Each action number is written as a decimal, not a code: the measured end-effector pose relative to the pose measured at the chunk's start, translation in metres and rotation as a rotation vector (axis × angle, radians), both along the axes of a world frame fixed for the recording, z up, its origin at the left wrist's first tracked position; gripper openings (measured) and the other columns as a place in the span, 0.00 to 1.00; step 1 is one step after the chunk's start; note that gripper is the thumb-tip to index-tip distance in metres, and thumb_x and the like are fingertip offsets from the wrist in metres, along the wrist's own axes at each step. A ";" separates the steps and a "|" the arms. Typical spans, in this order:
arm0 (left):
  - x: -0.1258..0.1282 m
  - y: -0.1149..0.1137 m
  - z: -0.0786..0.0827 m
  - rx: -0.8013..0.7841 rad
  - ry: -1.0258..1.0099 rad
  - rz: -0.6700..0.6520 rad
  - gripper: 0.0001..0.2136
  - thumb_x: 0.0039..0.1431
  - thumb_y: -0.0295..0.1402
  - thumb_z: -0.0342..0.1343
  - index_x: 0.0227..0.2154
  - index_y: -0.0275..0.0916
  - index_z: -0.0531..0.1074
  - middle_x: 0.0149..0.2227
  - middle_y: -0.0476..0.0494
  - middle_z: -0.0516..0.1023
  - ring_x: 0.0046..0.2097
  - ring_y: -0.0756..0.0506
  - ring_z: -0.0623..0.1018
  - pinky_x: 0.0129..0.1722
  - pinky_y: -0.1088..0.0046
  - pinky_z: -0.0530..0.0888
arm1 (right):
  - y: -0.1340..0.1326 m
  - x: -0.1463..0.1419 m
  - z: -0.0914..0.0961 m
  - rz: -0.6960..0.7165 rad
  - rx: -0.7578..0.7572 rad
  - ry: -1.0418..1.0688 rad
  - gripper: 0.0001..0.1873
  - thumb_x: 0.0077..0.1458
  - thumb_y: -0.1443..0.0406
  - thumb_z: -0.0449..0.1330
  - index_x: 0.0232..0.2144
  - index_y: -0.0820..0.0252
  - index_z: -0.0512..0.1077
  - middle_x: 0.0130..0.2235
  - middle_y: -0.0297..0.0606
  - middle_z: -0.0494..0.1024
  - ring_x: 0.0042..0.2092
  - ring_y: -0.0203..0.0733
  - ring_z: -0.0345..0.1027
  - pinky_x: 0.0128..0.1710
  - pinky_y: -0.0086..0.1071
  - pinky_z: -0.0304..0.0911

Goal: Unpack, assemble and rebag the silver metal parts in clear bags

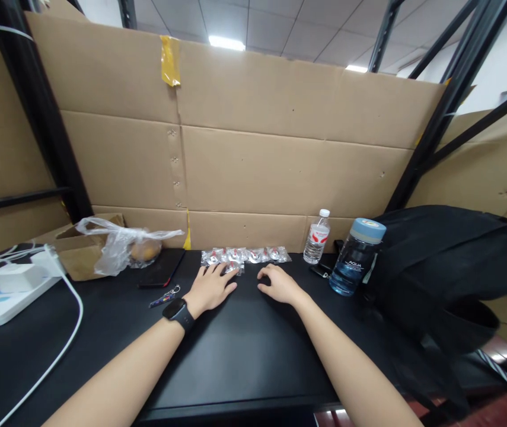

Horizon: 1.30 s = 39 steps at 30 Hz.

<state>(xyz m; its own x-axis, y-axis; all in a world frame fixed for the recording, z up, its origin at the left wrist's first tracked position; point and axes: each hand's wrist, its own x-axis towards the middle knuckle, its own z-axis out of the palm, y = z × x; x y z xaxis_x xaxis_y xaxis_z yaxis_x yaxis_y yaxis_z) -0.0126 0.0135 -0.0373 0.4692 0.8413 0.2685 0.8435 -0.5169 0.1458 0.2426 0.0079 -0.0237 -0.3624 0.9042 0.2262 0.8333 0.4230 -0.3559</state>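
My left hand (211,289), with a dark smartwatch (179,314) on its wrist, lies with spread fingers on the black tabletop (244,362). Its fingertips reach a small clear packet (234,268) with something silvery and red inside, and partly hide it. Behind that packet, several similar clear packets (255,255) form a row along the cardboard wall. To the right, my right hand (280,284) rests with curled fingers, a gap showing between thumb and forefinger. Nothing is visible in it. A small keychain (165,296) lies left of my left hand.
Right of the hands stand a clear water bottle (316,237), a blue-lidded bottle (354,261) and a black backpack (440,279). On the left are a dark flat case (162,270), a plastic bag (120,246) with round orange items, and a white power strip (17,296). Cardboard (253,166) closes the back.
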 end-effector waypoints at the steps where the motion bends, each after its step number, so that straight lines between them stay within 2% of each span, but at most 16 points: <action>1: 0.000 0.003 -0.002 0.003 0.003 0.012 0.23 0.68 0.49 0.42 0.63 0.56 0.63 0.66 0.40 0.62 0.63 0.31 0.63 0.59 0.46 0.57 | -0.001 0.002 0.002 -0.002 -0.011 -0.018 0.12 0.55 0.61 0.63 0.42 0.57 0.76 0.46 0.43 0.74 0.50 0.48 0.67 0.51 0.38 0.62; 3: 0.000 0.007 -0.004 0.022 0.008 0.029 0.24 0.69 0.48 0.42 0.64 0.54 0.61 0.67 0.40 0.61 0.64 0.32 0.63 0.59 0.48 0.58 | -0.003 0.004 0.005 0.008 -0.038 -0.046 0.14 0.56 0.60 0.63 0.44 0.57 0.76 0.47 0.44 0.73 0.51 0.49 0.67 0.53 0.39 0.61; 5: 0.002 0.006 -0.002 0.060 -0.002 0.052 0.25 0.68 0.46 0.45 0.65 0.46 0.60 0.66 0.35 0.61 0.64 0.32 0.63 0.60 0.51 0.60 | -0.005 0.006 0.008 0.027 -0.075 -0.064 0.17 0.56 0.59 0.63 0.47 0.57 0.75 0.49 0.44 0.72 0.52 0.50 0.66 0.55 0.40 0.60; 8: 0.001 -0.001 0.007 0.066 -0.054 0.047 0.23 0.66 0.42 0.49 0.60 0.36 0.66 0.58 0.29 0.69 0.58 0.33 0.71 0.56 0.57 0.67 | -0.009 0.009 0.012 0.050 -0.168 -0.090 0.25 0.54 0.55 0.65 0.52 0.55 0.73 0.55 0.46 0.69 0.57 0.53 0.63 0.58 0.43 0.58; 11: 0.000 -0.009 0.017 -0.039 -0.115 -0.224 0.16 0.67 0.41 0.47 0.50 0.42 0.72 0.52 0.38 0.75 0.52 0.41 0.76 0.53 0.66 0.70 | -0.012 0.011 0.014 0.036 -0.268 -0.126 0.36 0.51 0.47 0.65 0.60 0.51 0.66 0.65 0.47 0.61 0.65 0.58 0.54 0.62 0.52 0.50; 13: 0.000 -0.012 0.016 -0.078 -0.132 -0.351 0.17 0.68 0.44 0.46 0.53 0.45 0.72 0.55 0.41 0.74 0.55 0.42 0.74 0.57 0.66 0.68 | -0.013 0.012 0.013 -0.020 -0.293 -0.148 0.41 0.52 0.43 0.62 0.64 0.49 0.61 0.70 0.47 0.53 0.69 0.60 0.44 0.64 0.57 0.43; 16: 0.004 -0.014 0.005 -0.114 -0.082 -0.271 0.25 0.68 0.51 0.43 0.63 0.48 0.63 0.65 0.39 0.64 0.66 0.36 0.64 0.63 0.52 0.62 | -0.013 0.009 0.005 -0.140 -0.307 -0.167 0.43 0.56 0.38 0.53 0.68 0.47 0.55 0.72 0.44 0.45 0.72 0.61 0.33 0.65 0.61 0.35; 19: 0.007 -0.017 -0.009 -0.139 -0.045 -0.199 0.28 0.67 0.55 0.40 0.66 0.53 0.59 0.70 0.42 0.56 0.70 0.33 0.55 0.64 0.43 0.56 | -0.013 0.004 -0.006 -0.205 -0.289 -0.182 0.42 0.59 0.36 0.45 0.69 0.45 0.50 0.73 0.41 0.41 0.73 0.61 0.29 0.65 0.61 0.32; 25: 0.010 -0.021 -0.018 -0.121 -0.056 -0.145 0.27 0.68 0.54 0.38 0.66 0.54 0.60 0.70 0.44 0.55 0.71 0.34 0.53 0.66 0.45 0.52 | -0.020 -0.005 -0.015 -0.267 -0.197 -0.215 0.40 0.62 0.39 0.39 0.70 0.45 0.48 0.73 0.40 0.42 0.73 0.60 0.30 0.66 0.59 0.32; 34: 0.003 -0.023 -0.015 -0.168 0.014 -0.148 0.27 0.69 0.54 0.35 0.68 0.58 0.54 0.72 0.48 0.50 0.72 0.35 0.50 0.66 0.44 0.51 | -0.052 0.004 -0.016 -0.192 -0.177 -0.193 0.39 0.63 0.40 0.38 0.70 0.45 0.47 0.73 0.36 0.41 0.73 0.55 0.29 0.68 0.52 0.31; 39: -0.005 -0.027 -0.018 -0.182 0.031 -0.119 0.27 0.68 0.55 0.34 0.68 0.61 0.51 0.72 0.51 0.47 0.72 0.35 0.48 0.66 0.43 0.50 | -0.057 0.005 -0.014 -0.191 -0.194 -0.206 0.39 0.63 0.40 0.38 0.70 0.44 0.46 0.73 0.35 0.41 0.73 0.54 0.29 0.68 0.52 0.30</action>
<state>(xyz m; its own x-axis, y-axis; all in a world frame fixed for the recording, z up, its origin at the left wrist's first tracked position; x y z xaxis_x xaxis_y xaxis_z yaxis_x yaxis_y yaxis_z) -0.0173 -0.0133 -0.0550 0.5738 0.8127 0.1013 0.7837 -0.5808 0.2204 0.2474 -0.0491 -0.0377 -0.2029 0.9790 -0.0175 0.9536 0.1935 -0.2306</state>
